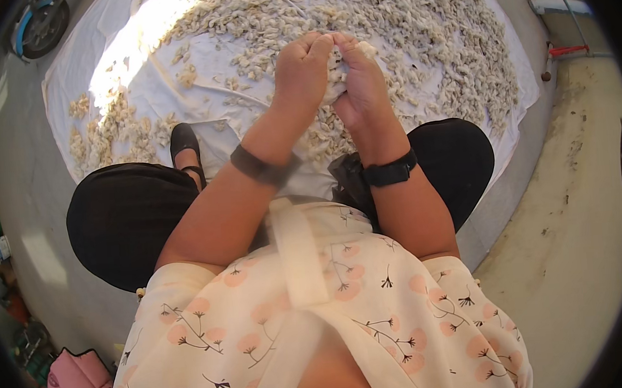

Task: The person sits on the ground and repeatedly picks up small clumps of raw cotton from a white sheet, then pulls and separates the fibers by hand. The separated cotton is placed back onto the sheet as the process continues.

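Before me a white cloth point(209, 60) is spread on the floor, with many off-white tufts that look like raw cotton point(428, 18) strewn over its far and right parts. My left hand point(302, 73) and my right hand point(359, 77) meet at the fingertips above the cloth. Between the palms is a clump of off-white fibre point(335, 78); both hands' fingers are closed on it, and part of it shows past the right fingers. The undersides of the hands are hidden.
Smaller heaps of yellowish tufts point(123, 134) lie on the cloth's left side. My shoe point(184, 143) rests on the cloth. A wheel point(45, 26) stands at the upper left, a pink padded item point(78, 380) lies at the lower left, and a wall point(564, 176) runs along the right.
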Tool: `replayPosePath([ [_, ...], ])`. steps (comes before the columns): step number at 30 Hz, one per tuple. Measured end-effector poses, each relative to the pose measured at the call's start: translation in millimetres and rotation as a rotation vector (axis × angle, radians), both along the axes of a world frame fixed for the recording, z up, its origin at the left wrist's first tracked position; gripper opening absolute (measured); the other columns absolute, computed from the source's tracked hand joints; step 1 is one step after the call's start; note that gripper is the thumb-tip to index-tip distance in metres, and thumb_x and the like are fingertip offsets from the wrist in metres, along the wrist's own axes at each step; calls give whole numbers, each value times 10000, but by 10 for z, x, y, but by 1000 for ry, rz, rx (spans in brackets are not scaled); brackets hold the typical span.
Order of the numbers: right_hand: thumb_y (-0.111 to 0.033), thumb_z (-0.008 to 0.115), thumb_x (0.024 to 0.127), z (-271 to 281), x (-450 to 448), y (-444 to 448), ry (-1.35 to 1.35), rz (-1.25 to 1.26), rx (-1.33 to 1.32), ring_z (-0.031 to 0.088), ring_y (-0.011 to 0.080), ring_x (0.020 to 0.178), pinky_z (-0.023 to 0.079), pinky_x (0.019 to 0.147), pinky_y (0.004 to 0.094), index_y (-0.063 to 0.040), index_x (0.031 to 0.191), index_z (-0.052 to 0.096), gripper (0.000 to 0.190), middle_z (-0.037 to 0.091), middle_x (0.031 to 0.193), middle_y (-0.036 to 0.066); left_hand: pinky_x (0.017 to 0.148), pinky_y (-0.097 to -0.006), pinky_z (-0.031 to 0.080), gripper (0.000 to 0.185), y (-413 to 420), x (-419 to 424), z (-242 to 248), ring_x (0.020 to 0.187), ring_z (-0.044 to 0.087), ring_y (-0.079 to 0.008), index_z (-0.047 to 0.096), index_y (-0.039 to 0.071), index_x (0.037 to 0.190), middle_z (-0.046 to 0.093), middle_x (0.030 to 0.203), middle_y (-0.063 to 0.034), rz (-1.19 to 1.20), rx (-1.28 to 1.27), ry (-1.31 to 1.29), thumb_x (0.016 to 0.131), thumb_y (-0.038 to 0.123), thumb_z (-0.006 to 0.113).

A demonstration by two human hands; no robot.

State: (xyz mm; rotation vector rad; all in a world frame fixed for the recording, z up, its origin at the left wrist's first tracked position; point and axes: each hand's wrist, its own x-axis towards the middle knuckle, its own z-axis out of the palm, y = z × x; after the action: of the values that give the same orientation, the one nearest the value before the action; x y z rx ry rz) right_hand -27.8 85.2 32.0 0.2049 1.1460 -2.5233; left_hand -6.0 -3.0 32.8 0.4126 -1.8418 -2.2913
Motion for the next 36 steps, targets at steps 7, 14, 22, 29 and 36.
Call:
replayPosePath([
  [7,-153,565,945,-52,18,9,18,-24,-34,598,153,936,506,817,295,-44,1050,609,158,625,1027,49,611,-225,404,131,53,-48,-75,683,458,-56,563,44,964,572,791,5,108,-73,39,945,174,565],
  [14,-166,566,944,-17,124,-19,80,-73,256,566,118,878,490,714,277,-64,995,574,114,597,948,38,620,-215,393,159,74,-28,-39,735,456,-45,562,55,1017,567,863,3,160,-114,7,955,200,572],
  [22,-526,459,974,68,74,42,40,-50,197,602,166,920,519,780,307,-68,1092,554,483,605,1038,75,704,-230,437,294,121,30,1,810,495,-40,608,66,1044,584,926,21,-95,19,88,956,346,593],
  [29,-550,362,992,80,33,101,70,-101,77,587,204,1030,481,923,331,-2,1181,517,599,603,1168,148,765,-200,461,268,189,82,2,927,548,-57,644,68,1080,619,1015,4,-172,-121,37,893,253,690],
  [36,-361,345,1044,12,87,27,295,-129,147,560,207,1086,434,988,333,12,1216,521,447,592,1210,155,763,-212,456,284,103,27,15,904,549,-60,641,43,1110,635,993,3,-77,121,24,887,211,696],
])
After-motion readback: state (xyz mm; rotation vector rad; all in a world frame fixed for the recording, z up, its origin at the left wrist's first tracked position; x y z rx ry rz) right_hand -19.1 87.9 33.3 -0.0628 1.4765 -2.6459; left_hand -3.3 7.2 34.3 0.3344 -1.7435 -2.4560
